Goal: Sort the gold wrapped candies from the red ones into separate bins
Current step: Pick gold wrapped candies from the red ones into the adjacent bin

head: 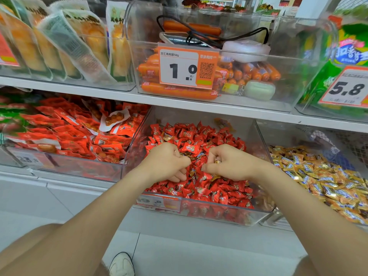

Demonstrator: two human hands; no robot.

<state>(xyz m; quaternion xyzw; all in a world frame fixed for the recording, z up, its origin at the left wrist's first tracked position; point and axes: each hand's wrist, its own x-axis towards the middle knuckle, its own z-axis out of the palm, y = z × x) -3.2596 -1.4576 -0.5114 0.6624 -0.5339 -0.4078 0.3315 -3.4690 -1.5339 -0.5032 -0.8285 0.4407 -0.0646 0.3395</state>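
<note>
- Middle bin (pixel 185 116): clear, on the lower shelf (pixel 119 98), filled with red candies (pixel 201 136).
- Left hand (pixel 167 162): at the bin's centre, fingers curled down into the red candies; whether it holds one cannot be told.
- Right hand (pixel 229 164): just beside the left, fingers curled, pinching a gold candy (pixel 218 161).
- Right bin (pixel 286 134): adjoining the middle bin's right wall, heaped with gold candies (pixel 322 182).
- Price tag (pixel 159 202): on the middle bin's front edge.
</note>
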